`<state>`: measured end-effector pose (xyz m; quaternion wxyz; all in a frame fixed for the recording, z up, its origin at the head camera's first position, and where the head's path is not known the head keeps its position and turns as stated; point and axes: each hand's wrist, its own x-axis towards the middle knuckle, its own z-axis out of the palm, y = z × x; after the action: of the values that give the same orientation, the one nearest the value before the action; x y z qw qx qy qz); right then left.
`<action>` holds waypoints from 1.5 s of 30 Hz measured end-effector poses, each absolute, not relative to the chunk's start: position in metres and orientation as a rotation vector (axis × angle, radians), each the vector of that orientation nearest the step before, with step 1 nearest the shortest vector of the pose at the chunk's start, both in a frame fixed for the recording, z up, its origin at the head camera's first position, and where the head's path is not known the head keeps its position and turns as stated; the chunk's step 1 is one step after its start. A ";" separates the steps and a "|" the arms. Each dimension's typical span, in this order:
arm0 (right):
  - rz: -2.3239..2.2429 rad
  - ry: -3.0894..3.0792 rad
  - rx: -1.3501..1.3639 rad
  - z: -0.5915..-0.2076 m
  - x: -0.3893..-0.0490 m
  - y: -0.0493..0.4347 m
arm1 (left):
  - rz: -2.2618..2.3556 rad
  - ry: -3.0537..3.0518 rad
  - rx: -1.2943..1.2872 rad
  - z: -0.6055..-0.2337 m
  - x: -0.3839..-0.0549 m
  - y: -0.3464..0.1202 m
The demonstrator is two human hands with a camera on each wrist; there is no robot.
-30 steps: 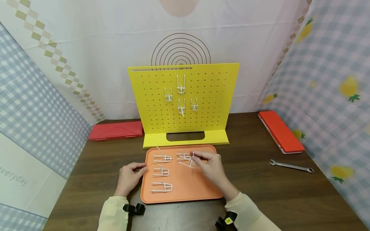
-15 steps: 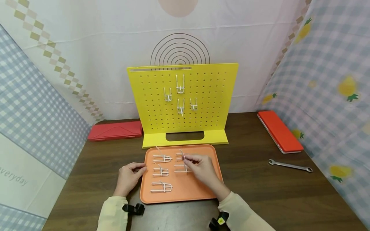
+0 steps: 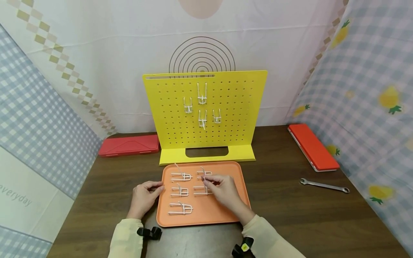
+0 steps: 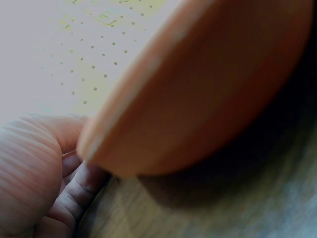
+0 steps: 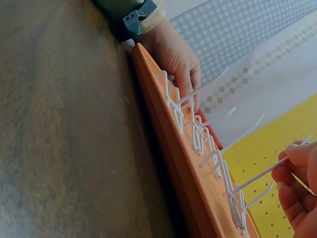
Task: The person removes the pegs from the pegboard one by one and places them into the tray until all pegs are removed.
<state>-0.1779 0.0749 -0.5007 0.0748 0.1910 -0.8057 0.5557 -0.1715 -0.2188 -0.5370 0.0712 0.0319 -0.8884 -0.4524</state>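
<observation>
My right hand (image 3: 227, 193) pinches the upturned prong of a white wire pegboard hook (image 5: 262, 173) between thumb and fingertips. That hook lies low over or on the orange tray (image 3: 222, 211); whether it touches is hard to tell. Just behind it is another white hook (image 3: 204, 172), partly hidden by my fingers. Three more hooks line the tray's left side: a back one (image 3: 181, 176), a middle one (image 3: 179, 191) and a front one (image 3: 181, 208). My left hand (image 3: 143, 199) holds the tray's left rim, thumb above and fingers below in the left wrist view.
A yellow pegboard (image 3: 238, 107) stands upright behind the tray, with several white hooks (image 3: 202, 98) hung on it. A dark red case (image 3: 129, 146) lies at left. An orange-red case (image 3: 313, 147) and a wrench (image 3: 324, 185) lie at right on the wooden table.
My right hand has moved left and slightly toward me, bringing its hook down and turning it in line with the others. My left hand stays at the tray rim.
</observation>
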 end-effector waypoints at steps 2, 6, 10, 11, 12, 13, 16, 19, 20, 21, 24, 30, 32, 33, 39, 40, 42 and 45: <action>1.668 -2.426 0.562 -0.501 -0.178 0.075 | -1.366 -2.667 0.096 -0.537 -0.172 -0.219; 1.679 -2.434 0.548 -0.502 -0.177 0.075 | -1.371 -2.667 0.098 -0.538 -0.172 -0.219; 1.685 -2.424 0.545 -0.503 -0.178 0.074 | -1.370 -2.669 0.098 -0.537 -0.172 -0.219; 1.684 -2.422 0.548 -0.502 -0.178 0.074 | -1.368 -2.669 0.099 -0.537 -0.172 -0.219; 1.686 -2.419 0.549 -0.503 -0.178 0.074 | -1.364 -2.669 0.098 -0.537 -0.172 -0.219; 1.683 -2.417 0.553 -0.503 -0.178 0.075 | -1.360 -2.669 0.096 -0.538 -0.172 -0.219; 1.678 -2.418 0.565 -0.504 -0.179 0.076 | -1.348 -2.672 0.097 -0.538 -0.172 -0.219; 1.687 -2.423 0.553 -0.504 -0.180 0.079 | -1.347 -2.672 0.091 -0.538 -0.172 -0.219; 1.706 -2.424 0.538 -0.503 -0.181 0.080 | -1.352 -2.670 0.092 -0.538 -0.172 -0.219; 1.727 -2.421 0.518 -0.502 -0.181 0.082 | -1.356 -2.668 0.090 -0.539 -0.172 -0.219; 1.801 -2.376 0.457 -0.497 -0.184 0.087 | -1.366 -2.662 0.086 -0.538 -0.171 -0.219; 1.849 -2.368 0.424 -0.476 -0.182 0.091 | -1.368 -2.660 0.088 -0.538 -0.171 -0.219; 1.834 -2.396 0.455 -0.479 -0.184 0.090 | -1.369 -2.656 0.090 -0.538 -0.170 -0.220; 1.838 -2.403 0.478 -0.483 -0.187 0.089 | -1.367 -2.654 0.090 -0.538 -0.170 -0.220; 1.811 -2.464 0.621 -0.491 -0.191 0.085 | -1.369 -2.651 0.085 -0.538 -0.171 -0.219; 1.802 -2.469 0.629 -0.492 -0.191 0.084 | -1.370 -2.651 0.083 -0.538 -0.171 -0.219; 1.789 -2.473 0.631 -0.492 -0.191 0.085 | -1.370 -2.647 0.077 -0.538 -0.171 -0.219; 1.783 -2.482 0.609 -0.492 -0.190 0.085 | -1.368 -2.636 0.073 -0.538 -0.171 -0.219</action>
<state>-0.1904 0.0851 -0.4924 0.0127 0.1953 -0.7964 0.5723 -0.1706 -0.2186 -0.5383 0.0853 0.0244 -0.8841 -0.4588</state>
